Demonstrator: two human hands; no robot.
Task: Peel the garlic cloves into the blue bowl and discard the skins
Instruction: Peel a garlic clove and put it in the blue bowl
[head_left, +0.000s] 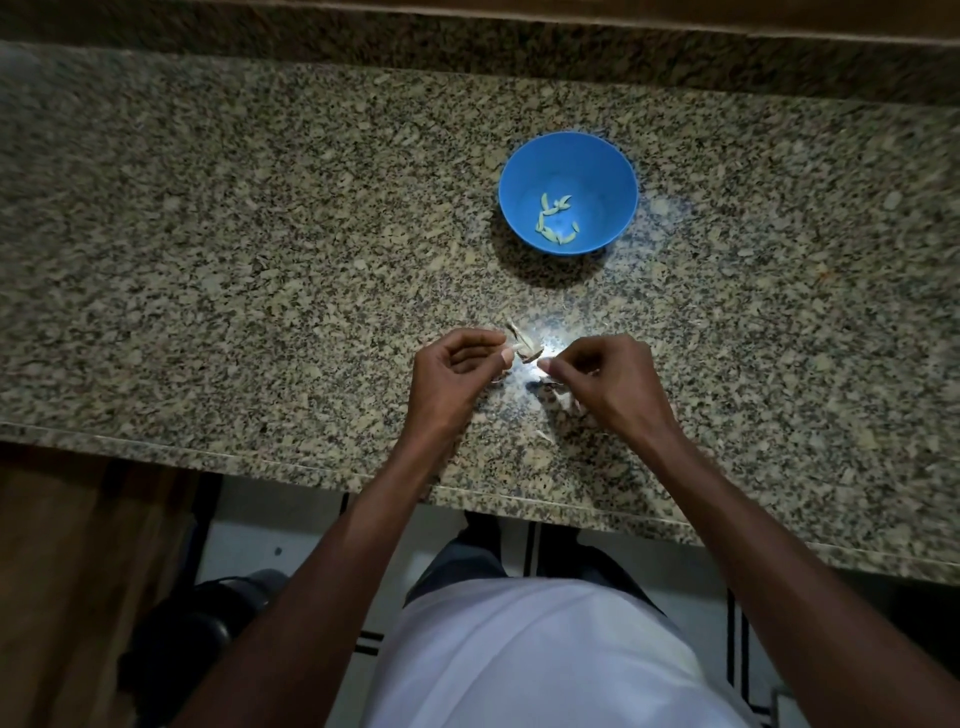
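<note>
Several peeled garlic cloves (556, 221) are lying in the blue bowl (568, 193), which is sitting on the speckled surface (260, 208). Peeling is judged to be partly done. Nearer than the bowl, a clove with loose skin (524, 347) is being held between two hands. The left hand (457, 371) is curled, its thumb and fingertips pinched on the clove. The right hand (602, 371) is pinched together, apparently on skin. Loose skins (558, 397) are lying nearer than the bowl, beneath the right hand, not yet discarded.
</note>
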